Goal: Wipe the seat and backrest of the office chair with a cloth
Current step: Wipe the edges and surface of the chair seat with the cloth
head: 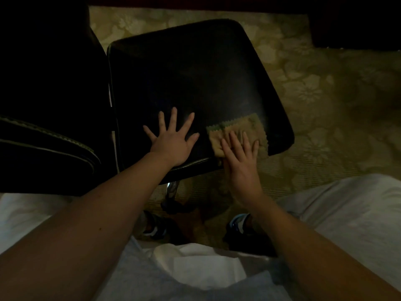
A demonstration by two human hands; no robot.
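The left hand (173, 142) lies spread on the seat (195, 83). The right hand (242, 157), fingers flat (near-right corner), presses the cloth (238, 127).

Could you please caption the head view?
Right hand presses tan cloth on black seat; left hand braces.

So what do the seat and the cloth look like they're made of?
Seat: probably leather or a leather-look vinyl; black, smooth, faintly glossy, with a piped, stitched edge. The dim light leaves it open which.
Cloth: likely thin microfibre or similar woven fabric; tan, matte, creased, with zigzag pinked edges, lying flat under the right hand.
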